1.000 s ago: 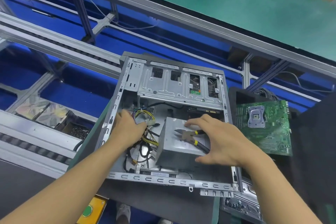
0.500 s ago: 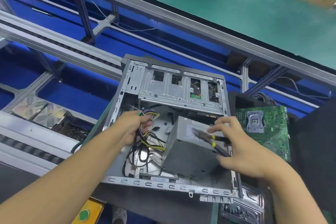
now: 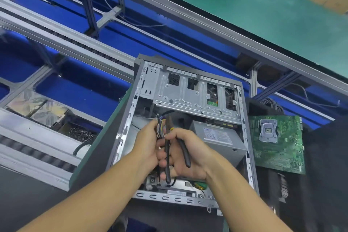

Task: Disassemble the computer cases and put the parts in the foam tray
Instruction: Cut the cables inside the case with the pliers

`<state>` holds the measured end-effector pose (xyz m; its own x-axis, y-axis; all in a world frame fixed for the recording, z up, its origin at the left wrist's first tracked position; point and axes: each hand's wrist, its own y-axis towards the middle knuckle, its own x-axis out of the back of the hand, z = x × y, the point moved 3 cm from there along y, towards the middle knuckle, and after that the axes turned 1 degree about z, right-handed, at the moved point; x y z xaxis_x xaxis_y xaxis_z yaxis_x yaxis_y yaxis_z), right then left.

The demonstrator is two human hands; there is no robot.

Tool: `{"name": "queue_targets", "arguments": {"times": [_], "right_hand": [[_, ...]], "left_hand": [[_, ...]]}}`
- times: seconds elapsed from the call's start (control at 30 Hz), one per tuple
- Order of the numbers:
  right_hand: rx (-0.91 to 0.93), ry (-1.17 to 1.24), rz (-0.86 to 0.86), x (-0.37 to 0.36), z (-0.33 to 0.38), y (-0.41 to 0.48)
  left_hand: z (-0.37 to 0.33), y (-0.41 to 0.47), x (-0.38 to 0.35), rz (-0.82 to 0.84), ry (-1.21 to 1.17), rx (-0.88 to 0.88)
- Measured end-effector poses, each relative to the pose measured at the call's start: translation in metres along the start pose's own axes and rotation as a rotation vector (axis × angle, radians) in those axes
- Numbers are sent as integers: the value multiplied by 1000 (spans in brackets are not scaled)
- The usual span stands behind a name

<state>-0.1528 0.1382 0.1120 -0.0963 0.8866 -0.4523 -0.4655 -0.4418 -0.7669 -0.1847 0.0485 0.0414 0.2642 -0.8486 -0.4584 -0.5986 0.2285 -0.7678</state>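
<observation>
**Op:** Where am I on this case?

**Eng:** Mid-strip. Nearest you, your left hand [image 3: 147,145] is wrapped round the cable bundle [image 3: 160,130], thin multicolour insulated wires lifted above the computer case [image 3: 163,197]. Your right hand [image 3: 195,154] grips the cutters [image 3: 183,149]. They have black rubbery handles with yellow marks, spread apart. The head is at the bundle but blurred, so I can't tell if it's biting.

**Op:** What's out, what's left?

**Eng:** The motherboard [image 3: 282,147] is out. It's a flat green PCB with a metal socket frame, lying just right of the case on a dark surface. That might be the foam tray, can't confirm. Left inside the case:
- The power supply [image 3: 222,143], a plain grey sheet-metal box with a label, against the right wall.
- The drive cage [image 3: 184,92] beyond it at the far end, stamped ribbed steel with something in its slots.

My read: free the wires, lift the PSU, then empty the cage.
</observation>
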Motion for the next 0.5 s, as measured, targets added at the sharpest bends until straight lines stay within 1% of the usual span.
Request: {"name": "queue_targets", "arguments": {"times": [0.1, 0.17, 0.33, 0.5], "right_hand": [[-19, 70, 101, 8, -2, 12], [-34, 111, 148, 12, -3, 17], [-90, 167, 215, 16, -1, 26], [-110, 183, 240, 17, -3, 30]], "left_hand": [[-1, 4, 4, -62, -27, -100], [-4, 6, 6, -100, -79, -128], [-7, 15, 10, -181, -64, -129], [-8, 20, 11, -194, -37, -149]]}}
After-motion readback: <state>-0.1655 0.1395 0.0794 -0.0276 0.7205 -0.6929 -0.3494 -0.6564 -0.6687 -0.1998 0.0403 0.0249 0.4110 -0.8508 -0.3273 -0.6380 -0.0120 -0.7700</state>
